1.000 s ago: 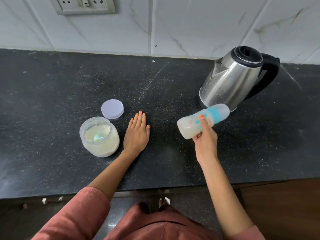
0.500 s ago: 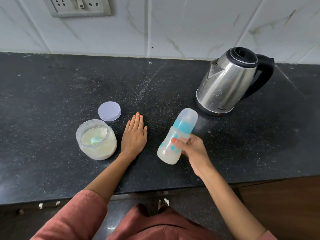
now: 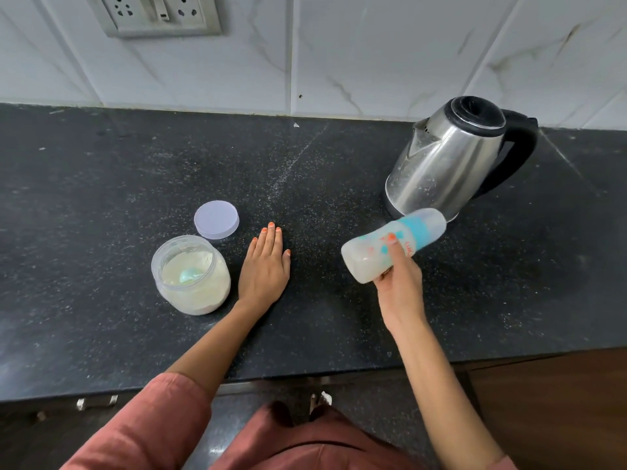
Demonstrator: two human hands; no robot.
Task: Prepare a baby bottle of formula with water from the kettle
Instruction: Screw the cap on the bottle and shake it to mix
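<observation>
The right hand (image 3: pixel 400 290) grips the capped baby bottle (image 3: pixel 371 254) above the counter (image 3: pixel 101 198). It swings the bottle back to a steep tilt, cap toward 2 o'clock, from near-upright half a second ago. This looks like a shaking stroke, mixing milky formula. The left hand (image 3: pixel 264 269) lies flat, fingers straight, with the open formula jar (image 3: pixel 190 276) at its 9 o'clock. The kettle (image 3: pixel 444 161) stands at the bottle's 1 o'clock.
</observation>
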